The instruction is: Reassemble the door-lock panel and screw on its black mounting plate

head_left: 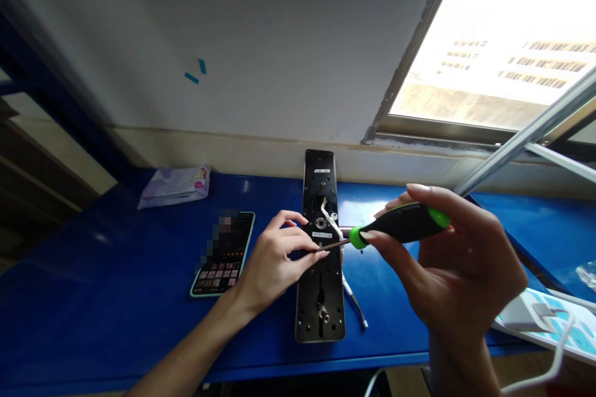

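Note:
A long black door-lock panel (320,298) lies face down on the blue table (116,298), with a white cable (351,298) coming out of it. My right hand (459,260) is closed around a screwdriver (400,224) with a black and green handle, held level above the panel. Its thin shaft points left. My left hand (279,254) pinches the tip of that shaft between thumb and fingers, just over the panel's middle.
A phone (224,253) with a lit screen lies left of the panel. A pale packet (174,186) rests at the back left by the wall. A white charger and cable (531,313) sit on a paper at the right edge. A window is at the upper right.

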Action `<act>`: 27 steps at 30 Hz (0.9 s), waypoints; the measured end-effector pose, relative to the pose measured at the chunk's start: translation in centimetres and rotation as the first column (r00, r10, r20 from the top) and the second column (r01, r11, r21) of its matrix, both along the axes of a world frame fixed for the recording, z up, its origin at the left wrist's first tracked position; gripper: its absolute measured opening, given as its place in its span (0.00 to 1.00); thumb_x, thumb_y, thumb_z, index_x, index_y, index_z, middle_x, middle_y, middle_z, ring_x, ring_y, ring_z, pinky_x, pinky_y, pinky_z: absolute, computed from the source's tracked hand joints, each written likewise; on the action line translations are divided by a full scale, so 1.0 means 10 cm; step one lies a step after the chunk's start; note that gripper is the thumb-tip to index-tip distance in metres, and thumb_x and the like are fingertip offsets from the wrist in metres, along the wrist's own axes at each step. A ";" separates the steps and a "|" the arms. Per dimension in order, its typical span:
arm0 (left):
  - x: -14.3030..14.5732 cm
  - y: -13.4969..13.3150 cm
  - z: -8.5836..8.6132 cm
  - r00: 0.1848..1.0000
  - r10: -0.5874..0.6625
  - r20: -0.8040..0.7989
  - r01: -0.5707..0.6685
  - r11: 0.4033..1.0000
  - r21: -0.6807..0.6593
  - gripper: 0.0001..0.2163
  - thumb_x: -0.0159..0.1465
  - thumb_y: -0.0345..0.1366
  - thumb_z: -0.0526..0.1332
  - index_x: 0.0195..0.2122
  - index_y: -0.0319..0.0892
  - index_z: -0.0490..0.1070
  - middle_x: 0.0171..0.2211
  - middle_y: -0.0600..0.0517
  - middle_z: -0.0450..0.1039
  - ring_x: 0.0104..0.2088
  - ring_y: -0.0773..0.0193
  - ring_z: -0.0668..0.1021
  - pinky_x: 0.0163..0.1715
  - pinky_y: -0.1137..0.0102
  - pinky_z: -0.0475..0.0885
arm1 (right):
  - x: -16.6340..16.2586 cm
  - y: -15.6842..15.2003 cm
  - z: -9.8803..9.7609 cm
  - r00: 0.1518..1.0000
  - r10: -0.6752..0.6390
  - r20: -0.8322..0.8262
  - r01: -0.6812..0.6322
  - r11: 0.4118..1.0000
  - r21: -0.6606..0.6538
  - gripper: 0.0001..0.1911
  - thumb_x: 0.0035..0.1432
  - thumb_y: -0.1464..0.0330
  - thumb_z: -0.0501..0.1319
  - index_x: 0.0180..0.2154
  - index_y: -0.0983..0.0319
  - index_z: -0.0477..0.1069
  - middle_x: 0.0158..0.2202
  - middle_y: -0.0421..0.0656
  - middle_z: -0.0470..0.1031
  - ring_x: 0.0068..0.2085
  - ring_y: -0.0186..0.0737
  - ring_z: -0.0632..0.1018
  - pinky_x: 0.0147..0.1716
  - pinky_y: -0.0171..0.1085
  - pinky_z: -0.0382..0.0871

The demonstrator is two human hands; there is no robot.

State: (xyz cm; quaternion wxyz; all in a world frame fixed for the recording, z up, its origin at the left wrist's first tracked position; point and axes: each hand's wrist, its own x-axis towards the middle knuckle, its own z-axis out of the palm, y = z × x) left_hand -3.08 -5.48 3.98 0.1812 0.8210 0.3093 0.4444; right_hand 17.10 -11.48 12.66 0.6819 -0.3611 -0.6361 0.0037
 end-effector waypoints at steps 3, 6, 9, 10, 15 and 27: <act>0.00 -0.05 -0.05 0.999 0.043 0.026 -0.043 0.999 -0.005 0.03 0.64 0.30 0.75 0.33 0.44 0.84 0.32 0.52 0.86 0.46 0.52 0.79 0.47 0.58 0.78 | -0.03 -0.01 0.01 0.999 -0.009 0.043 0.013 0.997 -0.074 0.31 0.54 0.74 0.77 0.58 0.50 0.79 0.46 0.42 0.85 0.42 0.42 0.84 0.39 0.40 0.85; 0.01 -0.10 -0.10 0.995 0.082 0.054 -0.082 0.997 -0.004 0.04 0.65 0.31 0.74 0.33 0.44 0.83 0.31 0.53 0.86 0.44 0.53 0.79 0.48 0.57 0.78 | -0.04 -0.05 0.03 0.989 0.114 0.092 -0.090 0.970 -0.227 0.34 0.61 0.77 0.71 0.66 0.50 0.72 0.56 0.44 0.83 0.48 0.45 0.87 0.44 0.43 0.88; 0.06 -0.16 -0.14 0.991 0.102 0.089 -0.104 0.994 0.023 0.04 0.66 0.32 0.73 0.33 0.44 0.83 0.31 0.53 0.85 0.43 0.54 0.80 0.53 0.54 0.77 | -0.05 -0.08 0.03 0.982 0.137 0.132 -0.109 0.973 -0.205 0.35 0.60 0.80 0.70 0.65 0.50 0.72 0.56 0.43 0.84 0.49 0.45 0.87 0.46 0.43 0.88; 0.07 -0.19 -0.15 0.991 0.095 0.096 -0.099 0.995 0.031 0.03 0.67 0.33 0.73 0.34 0.44 0.83 0.32 0.52 0.85 0.44 0.53 0.80 0.54 0.53 0.77 | -0.06 -0.09 0.02 0.983 0.123 0.140 -0.097 0.979 -0.182 0.34 0.60 0.80 0.71 0.64 0.50 0.74 0.55 0.43 0.85 0.50 0.46 0.87 0.47 0.43 0.88; 0.04 -0.34 -0.25 0.993 0.090 0.072 -0.092 0.995 0.025 0.11 0.64 0.38 0.75 0.47 0.46 0.84 0.43 0.46 0.85 0.54 0.47 0.77 0.56 0.49 0.79 | -0.04 -0.11 -0.04 0.981 0.117 0.152 -0.095 0.984 -0.150 0.32 0.59 0.78 0.73 0.61 0.51 0.76 0.53 0.43 0.85 0.51 0.48 0.87 0.47 0.46 0.89; -0.23 -0.46 -0.49 0.990 0.089 -0.107 -0.104 0.984 -0.146 0.25 0.70 0.39 0.67 0.68 0.56 0.71 0.74 0.44 0.60 0.71 0.42 0.67 0.67 0.43 0.71 | -0.11 -0.13 -0.01 0.943 0.109 0.313 -0.100 0.994 -0.045 0.27 0.61 0.78 0.72 0.58 0.53 0.76 0.51 0.43 0.86 0.47 0.41 0.87 0.46 0.39 0.88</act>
